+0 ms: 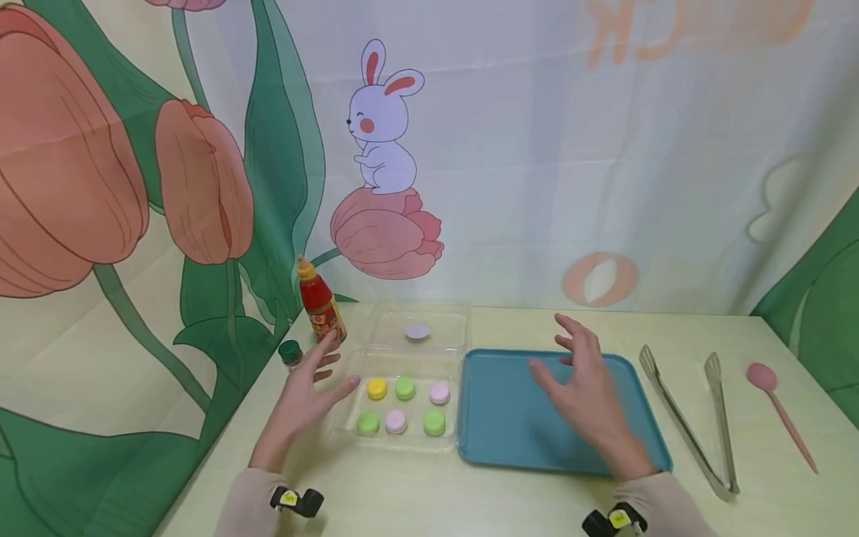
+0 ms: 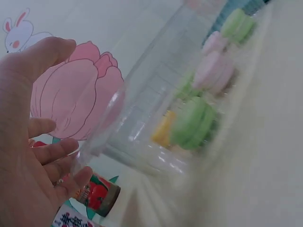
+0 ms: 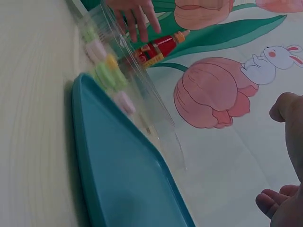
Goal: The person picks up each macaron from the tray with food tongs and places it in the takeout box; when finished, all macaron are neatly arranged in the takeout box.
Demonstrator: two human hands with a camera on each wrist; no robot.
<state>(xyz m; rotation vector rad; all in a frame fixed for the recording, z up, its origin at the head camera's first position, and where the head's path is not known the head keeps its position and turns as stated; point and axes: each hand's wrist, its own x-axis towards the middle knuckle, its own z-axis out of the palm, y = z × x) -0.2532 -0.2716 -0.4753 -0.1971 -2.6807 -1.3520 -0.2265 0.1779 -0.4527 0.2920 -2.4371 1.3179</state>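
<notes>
My left hand [image 1: 305, 395] hovers at the left side of a clear plastic box [image 1: 423, 443], fingers spread and holding nothing. In the box sit several macarons: a yellow one [image 1: 376, 388], green ones [image 1: 434, 423] and pale pink ones [image 1: 396, 421]. The box's lid [image 1: 376, 328] lies folded back behind it, with a small lilac piece [image 1: 417, 332] on it. Above the blue tray [image 1: 499, 418] my right hand [image 1: 590, 395] is held in the air, thumb apart from the loosely bent fingers, also holding nothing. In the right wrist view the tray [image 3: 128, 165] lies below that hand.
A red sauce bottle [image 1: 321, 302] with a yellow cap stands at the back left, beside a green-capped bottle [image 1: 291, 352] partly hidden by the left hand. Spread metal tongs [image 1: 721, 410] and a pink spoon [image 1: 763, 376] lie right of the tray. A printed cloth [image 1: 510, 186] hangs behind.
</notes>
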